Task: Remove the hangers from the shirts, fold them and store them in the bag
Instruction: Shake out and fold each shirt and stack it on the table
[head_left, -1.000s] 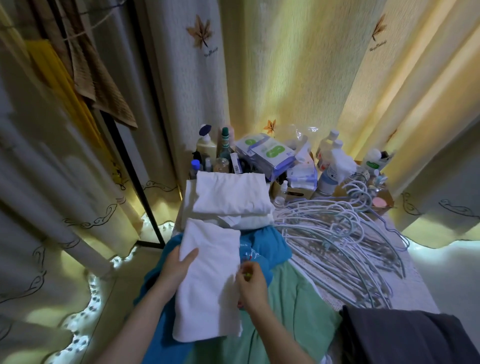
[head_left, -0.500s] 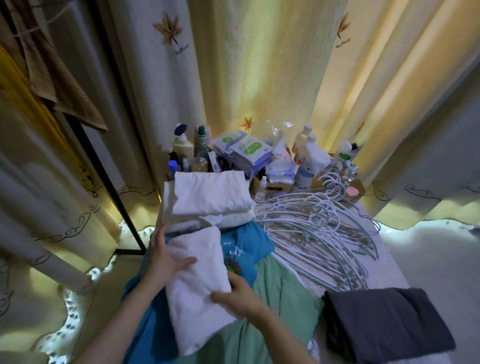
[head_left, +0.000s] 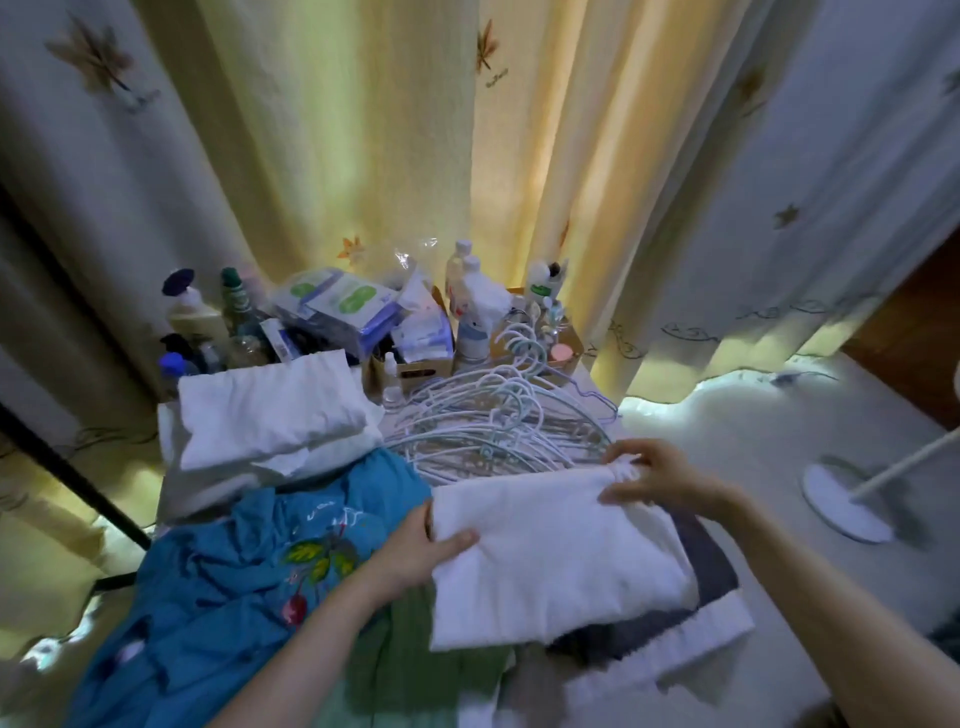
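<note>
A: What are the hands doing?

B: The left hand (head_left: 415, 551) grips the near-left edge of the folded white shirt (head_left: 550, 561), thumb on top and fingers curled underneath. The right hand (head_left: 660, 480) pinches its far-right corner, which is bunched. The shirt spans the gap between them, over a dark grey folded garment (head_left: 714, 566). Whether it has landed there cannot be told.

A: How should the person finish the step?

B: Probably by laying it flat and square on the grey garment and releasing both sides together, so the fold doesn't spring open. The soft cloth will slump, and that bunched corner likely wants smoothing.

A: And further out?

B: Left of the left hand a blue embroidered garment (head_left: 244, 561) lies rumpled, with a green garment (head_left: 410, 670) nearer the person. Beyond the left hand sits a stack of folded white shirts (head_left: 270, 410). Beyond the right hand lies a heap of pale hangers (head_left: 493, 421), then bottles (head_left: 470, 291) and boxes against leaf-printed curtains (head_left: 363, 130). The surface is almost wholly under cloth. Right of the right hand a round white stand base (head_left: 841, 499) rests on the floor. No bag shows.
</note>
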